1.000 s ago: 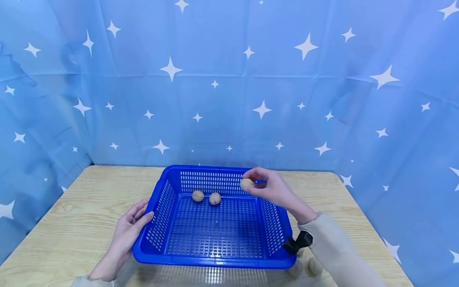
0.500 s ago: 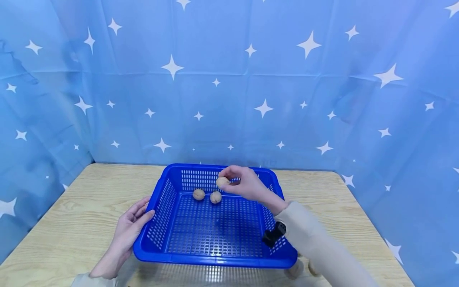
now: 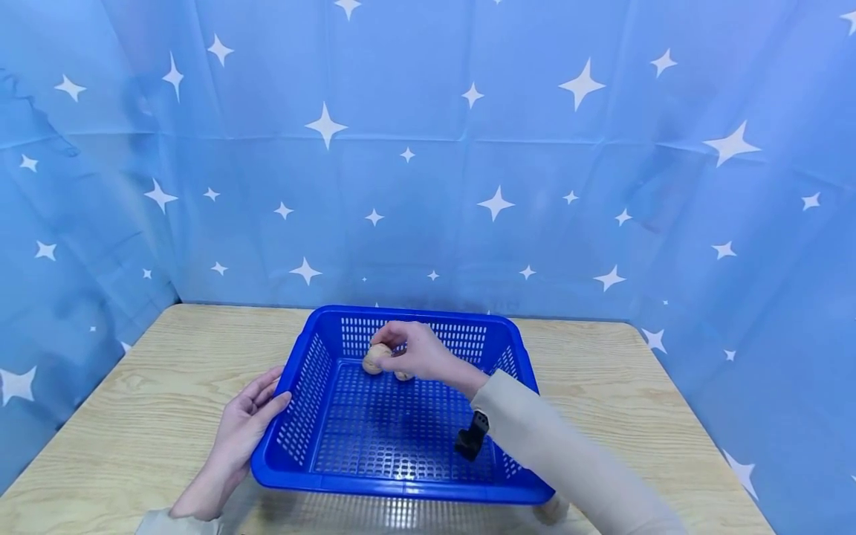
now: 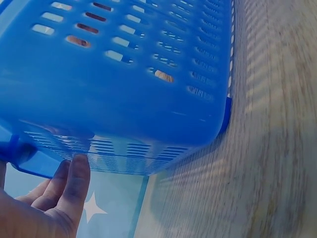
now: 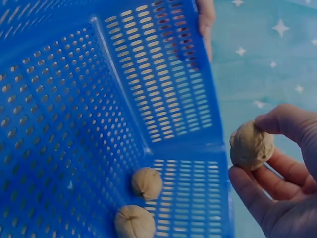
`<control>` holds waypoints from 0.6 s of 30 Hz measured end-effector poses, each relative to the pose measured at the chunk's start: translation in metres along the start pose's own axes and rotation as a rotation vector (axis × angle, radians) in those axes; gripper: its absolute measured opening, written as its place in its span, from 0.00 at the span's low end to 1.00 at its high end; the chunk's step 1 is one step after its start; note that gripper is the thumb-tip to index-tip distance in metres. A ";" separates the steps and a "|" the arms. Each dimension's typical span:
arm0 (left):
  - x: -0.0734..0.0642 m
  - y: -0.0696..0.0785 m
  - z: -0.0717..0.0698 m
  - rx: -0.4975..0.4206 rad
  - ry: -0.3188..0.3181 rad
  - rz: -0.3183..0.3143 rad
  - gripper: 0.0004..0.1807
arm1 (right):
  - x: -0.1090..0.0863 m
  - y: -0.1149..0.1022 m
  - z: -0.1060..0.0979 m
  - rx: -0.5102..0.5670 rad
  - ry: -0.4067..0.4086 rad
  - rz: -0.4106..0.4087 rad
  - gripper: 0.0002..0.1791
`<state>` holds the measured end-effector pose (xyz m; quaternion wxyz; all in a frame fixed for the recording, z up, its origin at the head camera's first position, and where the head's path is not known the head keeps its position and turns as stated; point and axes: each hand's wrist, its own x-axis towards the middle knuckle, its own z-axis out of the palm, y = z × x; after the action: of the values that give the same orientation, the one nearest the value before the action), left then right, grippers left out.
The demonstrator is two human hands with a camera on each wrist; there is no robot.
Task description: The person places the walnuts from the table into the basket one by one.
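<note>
Wood-grain table (image 3: 180, 394) on the left, blue star-print curtain (image 3: 428, 186) behind. Left sleeve (image 3: 177, 523) is cut off by the bottom edge of the head view. Left hand (image 3: 242, 417) grips the left rim of the blue basket (image 3: 401, 487), thumb over the rim, fingers outside; the left wrist view crops this hand.

Basket is on the table, opening up, long axis left to right, slotted walls. Two loose walnuts sit inside at the far wall: the upper walnut (image 5: 147, 183) and lower walnut (image 5: 134, 221) in the right wrist view, close together, seam lines showing. The lower one is cropped by the frame there. From the head both are partly covered by the right hand and its load.

Held walnut (image 5: 251, 145) is over the basket's far left part, pinched between thumb and fingers of the right hand (image 3: 420, 355). It is roundish; can't tell its long axis.

Black wrist device (image 3: 472, 436) and right sleeve (image 3: 555, 446) block part of the basket floor and right wall. Under the near right corner, a blurred tan object (image 3: 553, 511) on the table, mostly hidden by rim and sleeve; can't make it out.
</note>
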<state>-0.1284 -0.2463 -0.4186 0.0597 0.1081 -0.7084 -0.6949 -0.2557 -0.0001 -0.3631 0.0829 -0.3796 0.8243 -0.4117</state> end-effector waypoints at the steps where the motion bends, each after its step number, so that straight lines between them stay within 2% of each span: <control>1: 0.000 0.000 0.000 -0.001 0.000 0.002 0.29 | 0.003 0.001 0.003 -0.010 -0.004 -0.003 0.11; 7: 0.000 0.000 0.000 -0.003 -0.003 0.011 0.29 | 0.014 0.003 0.020 0.004 -0.052 -0.016 0.10; 13: 0.000 -0.001 0.000 -0.008 0.002 0.005 0.29 | 0.021 0.004 0.042 0.051 -0.121 0.011 0.09; 18: 0.000 0.000 0.000 0.001 0.000 0.006 0.29 | 0.026 0.006 0.059 0.009 -0.141 0.006 0.09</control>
<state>-0.1287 -0.2463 -0.4188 0.0617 0.1061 -0.7090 -0.6945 -0.2507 -0.0523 -0.4017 0.1437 -0.4046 0.8158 -0.3874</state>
